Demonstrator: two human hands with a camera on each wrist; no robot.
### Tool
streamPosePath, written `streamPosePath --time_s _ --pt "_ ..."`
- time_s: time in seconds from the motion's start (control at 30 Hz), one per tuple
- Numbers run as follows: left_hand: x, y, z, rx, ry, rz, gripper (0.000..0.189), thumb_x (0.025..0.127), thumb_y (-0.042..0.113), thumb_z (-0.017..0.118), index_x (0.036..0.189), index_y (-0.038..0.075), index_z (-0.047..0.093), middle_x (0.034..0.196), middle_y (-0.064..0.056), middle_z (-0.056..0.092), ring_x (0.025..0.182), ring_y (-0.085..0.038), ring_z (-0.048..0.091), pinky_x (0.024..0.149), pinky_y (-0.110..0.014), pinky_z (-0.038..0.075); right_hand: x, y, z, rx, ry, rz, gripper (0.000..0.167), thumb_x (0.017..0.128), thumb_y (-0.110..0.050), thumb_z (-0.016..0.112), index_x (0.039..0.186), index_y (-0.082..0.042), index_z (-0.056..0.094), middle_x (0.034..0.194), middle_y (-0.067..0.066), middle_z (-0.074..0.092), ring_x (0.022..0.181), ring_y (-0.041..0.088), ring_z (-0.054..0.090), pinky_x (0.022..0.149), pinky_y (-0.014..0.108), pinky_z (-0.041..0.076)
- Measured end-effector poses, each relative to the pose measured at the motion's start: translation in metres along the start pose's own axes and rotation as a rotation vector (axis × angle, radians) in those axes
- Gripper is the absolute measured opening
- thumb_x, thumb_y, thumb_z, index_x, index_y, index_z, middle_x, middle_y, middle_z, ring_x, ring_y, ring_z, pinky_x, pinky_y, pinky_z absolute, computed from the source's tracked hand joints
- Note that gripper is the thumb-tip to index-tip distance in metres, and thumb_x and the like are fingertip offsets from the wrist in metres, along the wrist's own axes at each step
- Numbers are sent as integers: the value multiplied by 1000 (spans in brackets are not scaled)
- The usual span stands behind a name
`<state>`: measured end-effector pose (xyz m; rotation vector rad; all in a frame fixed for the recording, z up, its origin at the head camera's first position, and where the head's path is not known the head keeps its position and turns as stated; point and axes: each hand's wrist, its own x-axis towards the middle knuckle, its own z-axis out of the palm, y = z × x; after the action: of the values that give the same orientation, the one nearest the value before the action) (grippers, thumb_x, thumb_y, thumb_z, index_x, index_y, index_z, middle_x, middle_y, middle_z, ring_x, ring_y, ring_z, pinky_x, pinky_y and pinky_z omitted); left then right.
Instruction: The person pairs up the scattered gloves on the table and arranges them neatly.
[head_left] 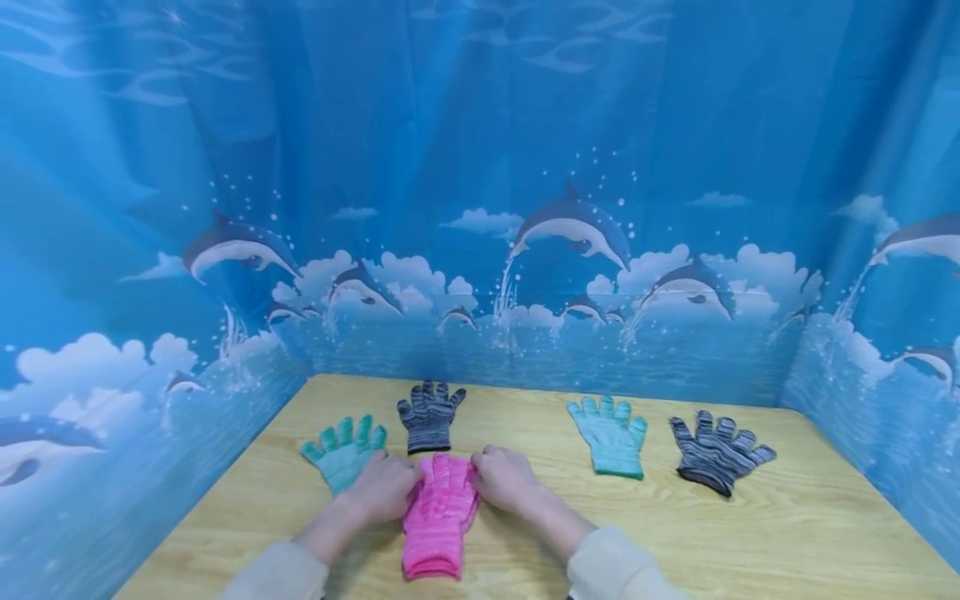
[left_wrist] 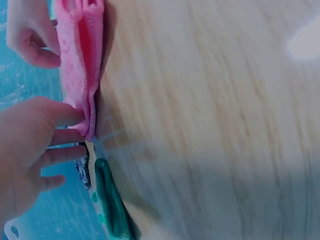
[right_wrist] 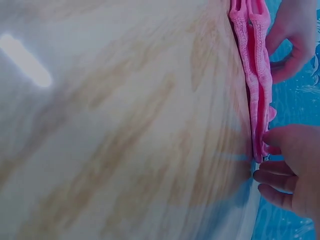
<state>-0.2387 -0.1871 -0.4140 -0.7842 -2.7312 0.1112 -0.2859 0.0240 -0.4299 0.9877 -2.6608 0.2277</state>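
Note:
A pair of pink knit gloves [head_left: 435, 521], one laid over the other, lies at the front of the table with the cuffs toward me. My left hand [head_left: 386, 485] pinches the left edge near the fingertip end. On the opposite edge, my right hand [head_left: 506, 477] pinches the glove fingers. In the left wrist view, the left thumb lies on the pink fabric [left_wrist: 75, 75] while the other fingers extend past its end. The right wrist view shows the right thumb and forefinger at the end of the layered pink fabric [right_wrist: 254, 90].
A green glove [head_left: 348, 458] lies beside the left hand, partly behind it. Behind the pink pair is a grey-black glove [head_left: 430, 421]. Farther right lie another green glove [head_left: 611, 437] and another grey-black one [head_left: 716, 454]. A blue dolphin-print curtain [head_left: 480, 167] surrounds the wooden table [head_left: 712, 550].

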Motion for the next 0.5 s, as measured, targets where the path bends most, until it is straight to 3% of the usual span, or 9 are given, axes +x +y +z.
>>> streamPosePath --time_s 0.13,0.23,0.37,0.5 --pt "4 -3 5 -34 -14 40 5 80 14 64 75 15 63 70 3 57 71 -18 57 78 -45 44 0 0 3 -5 22 -3 9 82 -19 63 76 -12 63 68 -1 53 60 14 52 51 27 43" --pt "4 -7 8 -6 6 110 2 78 13 67 77 15 65 74 1 60 76 -19 59 86 -50 42 0 0 5 -12 43 -26 6 82 -17 64 78 -12 65 69 -1 54 61 14 53 51 27 44" --pt "5 -11 8 45 28 187 4 76 12 68 79 15 66 75 1 61 77 -18 59 86 -46 43 0 0 6 -40 58 -52 6 82 -16 64 80 -11 67 70 -1 54 61 13 53 51 26 44" --pt "5 -11 8 35 17 207 4 76 12 67 78 15 64 74 2 61 73 -15 58 82 -42 44 0 1 6 -75 53 -76 7 82 -17 64 80 -11 67 68 -1 51 59 13 51 49 25 42"
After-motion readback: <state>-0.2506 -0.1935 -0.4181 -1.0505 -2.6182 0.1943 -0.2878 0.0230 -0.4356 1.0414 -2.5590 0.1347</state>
